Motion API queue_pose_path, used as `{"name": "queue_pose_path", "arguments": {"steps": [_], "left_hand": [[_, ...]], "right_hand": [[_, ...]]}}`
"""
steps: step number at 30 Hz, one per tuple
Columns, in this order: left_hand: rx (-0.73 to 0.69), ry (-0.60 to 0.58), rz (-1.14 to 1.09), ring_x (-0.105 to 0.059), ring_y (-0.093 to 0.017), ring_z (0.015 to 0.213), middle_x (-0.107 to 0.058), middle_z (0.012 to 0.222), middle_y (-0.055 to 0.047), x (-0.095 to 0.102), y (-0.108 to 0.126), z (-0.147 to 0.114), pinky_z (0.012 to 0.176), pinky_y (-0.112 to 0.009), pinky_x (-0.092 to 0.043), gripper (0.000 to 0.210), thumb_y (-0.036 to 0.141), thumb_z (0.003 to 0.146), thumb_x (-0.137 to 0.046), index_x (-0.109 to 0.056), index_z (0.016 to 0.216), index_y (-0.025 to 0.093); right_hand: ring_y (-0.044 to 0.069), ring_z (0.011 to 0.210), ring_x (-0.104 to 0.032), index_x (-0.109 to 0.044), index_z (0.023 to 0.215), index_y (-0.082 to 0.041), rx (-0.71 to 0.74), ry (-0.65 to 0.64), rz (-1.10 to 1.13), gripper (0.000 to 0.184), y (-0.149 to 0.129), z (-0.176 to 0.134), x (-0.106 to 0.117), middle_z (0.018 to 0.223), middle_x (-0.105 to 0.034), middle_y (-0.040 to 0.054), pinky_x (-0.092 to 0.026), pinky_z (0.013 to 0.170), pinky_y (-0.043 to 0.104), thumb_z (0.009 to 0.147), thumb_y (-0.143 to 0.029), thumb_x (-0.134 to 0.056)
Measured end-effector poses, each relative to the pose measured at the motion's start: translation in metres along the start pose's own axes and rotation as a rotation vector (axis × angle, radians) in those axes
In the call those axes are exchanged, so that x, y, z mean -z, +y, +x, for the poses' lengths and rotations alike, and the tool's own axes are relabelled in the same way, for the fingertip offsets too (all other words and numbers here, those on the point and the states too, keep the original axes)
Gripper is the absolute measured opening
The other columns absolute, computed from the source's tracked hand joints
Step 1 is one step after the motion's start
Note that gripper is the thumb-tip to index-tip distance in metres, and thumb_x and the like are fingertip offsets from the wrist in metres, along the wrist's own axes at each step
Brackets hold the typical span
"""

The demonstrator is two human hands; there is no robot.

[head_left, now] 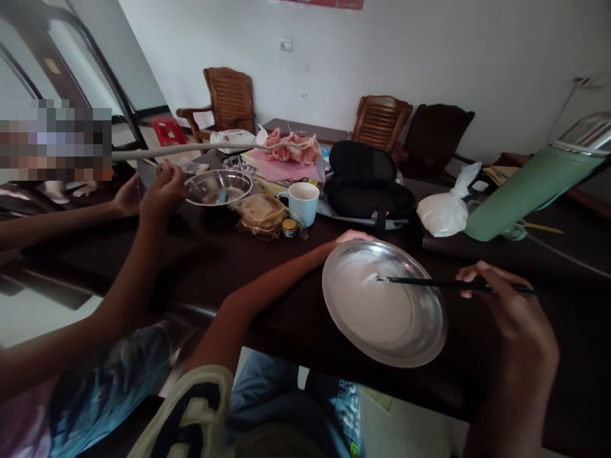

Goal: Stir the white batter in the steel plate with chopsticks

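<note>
A shiny metal bowl (432,331) holds a thick white mixture (372,302) near the table's front edge. My left hand (354,236) is at the bowl's far rim and grips it there, its fingers partly hidden behind the metal. Black chopsticks (442,284) run from my right hand (508,302) into the bowl, their tips in the white mixture. The fingers of that hand are closed round the chopsticks' upper part, to the right of the bowl.
Beyond the bowl stand a white mug (304,203), a black case (367,181), a tied bag of white powder (442,213) and a green flask (529,184). Another metal bowl (243,184) is at the left, beside a co-worker's hands (165,184).
</note>
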State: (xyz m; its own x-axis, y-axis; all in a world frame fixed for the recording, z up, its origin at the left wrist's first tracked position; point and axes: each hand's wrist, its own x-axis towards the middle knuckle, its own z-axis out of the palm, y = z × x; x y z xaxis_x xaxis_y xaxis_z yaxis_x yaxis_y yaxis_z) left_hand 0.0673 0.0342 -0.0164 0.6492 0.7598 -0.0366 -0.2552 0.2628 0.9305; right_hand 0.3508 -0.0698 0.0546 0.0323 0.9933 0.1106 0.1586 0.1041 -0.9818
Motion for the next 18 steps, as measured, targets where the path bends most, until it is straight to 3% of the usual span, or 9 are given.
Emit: {"name": "queue_pose_path", "arguments": {"steps": [4,9,12,14,18], "left_hand": [[0.038,0.024,-0.001,-0.066,-0.018,0.088,-0.074,0.084,-0.006,0.004,-0.002,0.007,0.098,-0.033,-0.039,0.026,0.011,0.087,-0.049,-0.075,0.083,0.011],[-0.013,0.022,0.027,-0.065,-0.019,0.093,-0.074,0.088,-0.007,0.012,-0.009,0.012,0.099,-0.033,-0.039,0.016,0.016,0.083,-0.060,-0.076,0.082,0.012],[-0.067,0.016,0.033,-0.064,-0.020,0.097,-0.074,0.094,-0.007,0.015,-0.014,0.011,0.098,-0.033,-0.040,0.014,0.018,0.080,-0.064,-0.076,0.085,0.013],[-0.020,-0.004,0.007,-0.065,-0.019,0.093,-0.074,0.091,-0.006,0.018,-0.016,0.014,0.095,-0.032,-0.041,0.017,0.018,0.082,-0.061,-0.077,0.086,0.014],[0.037,-0.068,-0.027,-0.065,-0.017,0.090,-0.074,0.090,-0.007,0.022,-0.020,0.020,0.094,-0.032,-0.041,0.026,0.017,0.086,-0.052,-0.076,0.092,0.014]], "right_hand": [[0.013,0.049,-0.052,-0.065,0.054,-0.019,-0.070,-0.172,-0.064,0.038,0.001,0.000,0.007,0.063,-0.062,0.0017,-0.043,0.051,0.026,0.072,-0.052,-0.072],[0.012,0.051,-0.052,-0.065,0.054,-0.021,-0.028,0.078,-0.007,0.036,0.001,0.000,0.006,0.066,-0.063,0.0007,-0.041,0.050,0.024,0.069,-0.051,-0.075],[0.014,0.056,-0.055,-0.067,0.058,-0.020,-0.058,-0.085,-0.056,0.035,0.000,-0.002,0.004,0.070,-0.064,0.0016,-0.044,0.055,0.025,0.071,-0.052,-0.073],[0.013,0.051,-0.052,-0.066,0.056,-0.019,-0.083,-0.165,-0.082,0.039,-0.001,-0.002,0.004,0.067,-0.063,0.0021,-0.043,0.052,0.026,0.071,-0.055,-0.072],[0.012,0.051,-0.052,-0.064,0.054,-0.020,-0.028,0.073,-0.016,0.039,-0.001,-0.001,0.004,0.064,-0.062,0.0010,-0.042,0.051,0.024,0.067,-0.055,-0.075]]}}
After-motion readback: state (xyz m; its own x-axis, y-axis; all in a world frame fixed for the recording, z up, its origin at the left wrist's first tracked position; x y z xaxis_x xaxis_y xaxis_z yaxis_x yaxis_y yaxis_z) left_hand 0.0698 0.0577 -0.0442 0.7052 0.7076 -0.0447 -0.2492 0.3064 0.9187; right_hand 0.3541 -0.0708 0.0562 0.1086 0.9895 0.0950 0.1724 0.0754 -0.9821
